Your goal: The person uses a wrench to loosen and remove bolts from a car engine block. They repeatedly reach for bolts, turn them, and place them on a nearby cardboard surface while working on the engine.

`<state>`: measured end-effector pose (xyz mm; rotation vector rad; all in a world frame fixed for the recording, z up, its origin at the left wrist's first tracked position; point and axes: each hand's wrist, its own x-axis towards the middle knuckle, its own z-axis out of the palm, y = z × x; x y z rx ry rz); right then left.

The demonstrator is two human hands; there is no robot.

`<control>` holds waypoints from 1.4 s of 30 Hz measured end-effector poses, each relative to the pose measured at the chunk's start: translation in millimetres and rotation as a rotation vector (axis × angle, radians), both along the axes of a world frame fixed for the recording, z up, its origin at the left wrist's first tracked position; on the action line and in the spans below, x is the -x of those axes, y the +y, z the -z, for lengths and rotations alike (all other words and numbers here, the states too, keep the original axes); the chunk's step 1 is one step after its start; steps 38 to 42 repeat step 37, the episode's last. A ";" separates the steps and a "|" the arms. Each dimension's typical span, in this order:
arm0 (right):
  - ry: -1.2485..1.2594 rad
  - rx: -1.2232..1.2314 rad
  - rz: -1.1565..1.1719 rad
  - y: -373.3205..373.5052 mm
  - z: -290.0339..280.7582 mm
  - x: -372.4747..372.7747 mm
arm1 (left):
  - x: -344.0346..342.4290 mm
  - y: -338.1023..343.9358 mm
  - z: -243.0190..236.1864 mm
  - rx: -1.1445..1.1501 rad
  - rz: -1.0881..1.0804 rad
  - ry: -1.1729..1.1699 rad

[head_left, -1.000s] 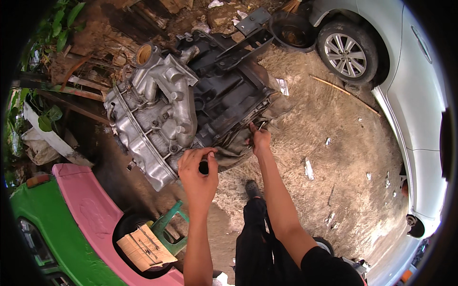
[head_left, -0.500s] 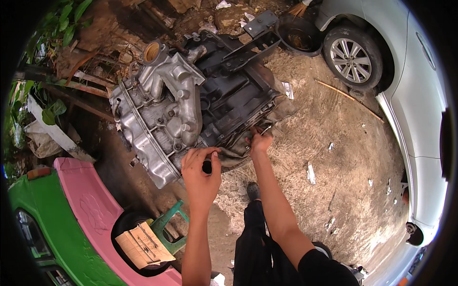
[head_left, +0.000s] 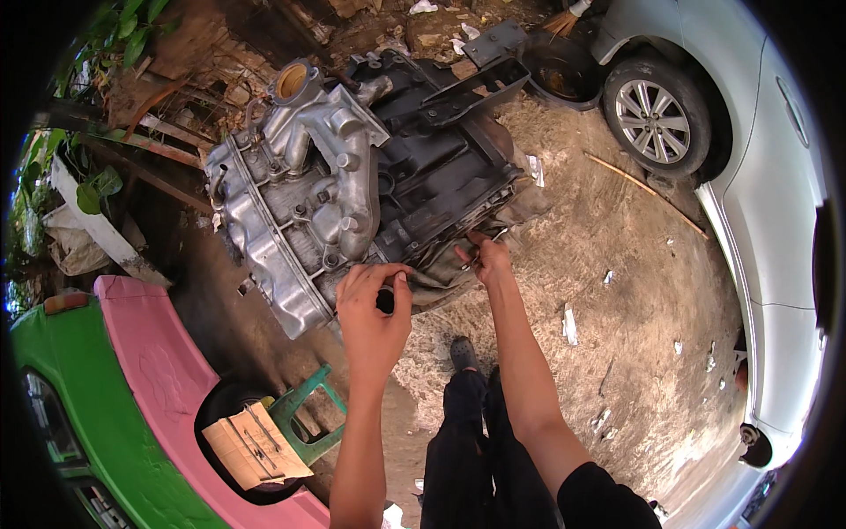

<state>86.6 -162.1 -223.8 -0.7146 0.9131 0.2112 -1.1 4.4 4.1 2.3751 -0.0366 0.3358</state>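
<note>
A silver and black engine [head_left: 352,198] lies on the ground in front of me. At its near edge is my left hand [head_left: 372,309], with thumb and fingers curled into a ring. A dark round shape [head_left: 385,301] shows inside that ring; whether it is a held part or part of the engine I cannot tell. Further right along the same edge, my right hand [head_left: 490,262] is closed on a slim metal tool [head_left: 502,234], whose bright end pokes out above the fingers. The rest of the tool is hidden. Dark cloth-like material [head_left: 441,269] lies under the engine's edge between both hands.
A silver car [head_left: 749,203] stands at the right, a green and pink vehicle [head_left: 159,361] at the lower left. Cardboard with thin rods [head_left: 256,448] rests by a green plastic stool [head_left: 308,414]. A black basin [head_left: 560,70] and a stick [head_left: 648,194] lie beyond.
The view has shifted slightly. My right hand has turned a little at the engine's edge, still closed on the slim tool. My left hand keeps its curled grip in nearly the same place.
</note>
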 end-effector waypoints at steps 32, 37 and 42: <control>-0.129 0.397 0.091 32.5 4.4 19.3 | -0.5 0.1 -0.7 -0.011 0.000 0.002; -0.025 0.161 -0.015 6.2 8.8 8.9 | 1.0 -0.6 -2.6 -0.005 0.004 0.039; -0.025 0.161 -0.015 6.2 8.8 8.9 | 1.0 -0.6 -2.6 -0.005 0.004 0.039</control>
